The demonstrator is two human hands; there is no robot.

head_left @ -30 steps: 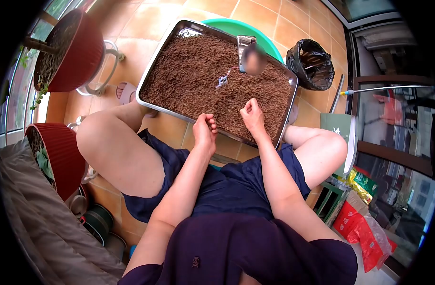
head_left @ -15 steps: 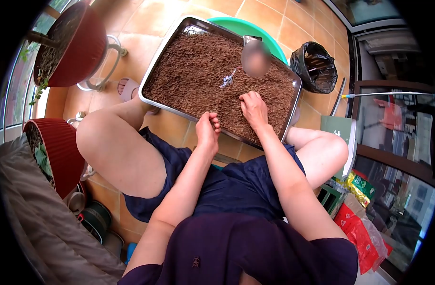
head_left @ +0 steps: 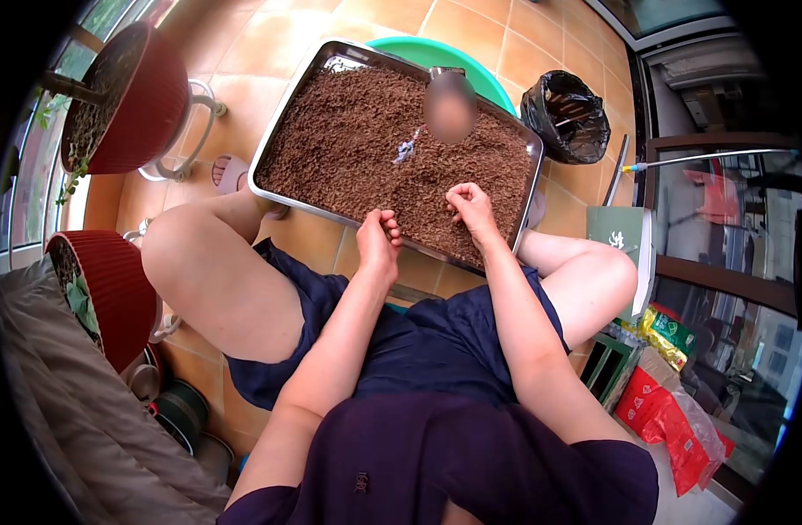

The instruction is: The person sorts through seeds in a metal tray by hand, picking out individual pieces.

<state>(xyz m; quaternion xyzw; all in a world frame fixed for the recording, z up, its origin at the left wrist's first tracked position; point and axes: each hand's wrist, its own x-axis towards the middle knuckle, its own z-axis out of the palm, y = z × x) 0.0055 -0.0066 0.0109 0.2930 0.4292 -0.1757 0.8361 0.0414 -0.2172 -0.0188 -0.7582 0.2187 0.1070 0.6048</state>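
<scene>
A rectangular metal tray (head_left: 317,207) filled with brown, crumbly soil-like material (head_left: 348,131) rests in front of my knees. My left hand (head_left: 379,245) is curled closed at the tray's near edge, palm side turned up, and its fingers hide whatever may be inside. Just over the near right part of the brown material, my right hand (head_left: 474,214) has thumb and fingers drawn together in a pinch. Anything between those fingertips is too small to make out. A small whitish-purple scrap (head_left: 407,147) lies on the material beyond both hands.
Behind the tray is a green basin (head_left: 458,59), with a blurred oval patch (head_left: 451,105) before it. A bin lined with a black bag (head_left: 566,118) stands right. Red pots (head_left: 151,105) are on the left; a green box (head_left: 624,241) and red packaging (head_left: 668,420) lie right.
My right hand has drawn slightly toward me, its fingers now more bunched. The left hand remains closed by the tray's edge. The whole view has shifted a little.
</scene>
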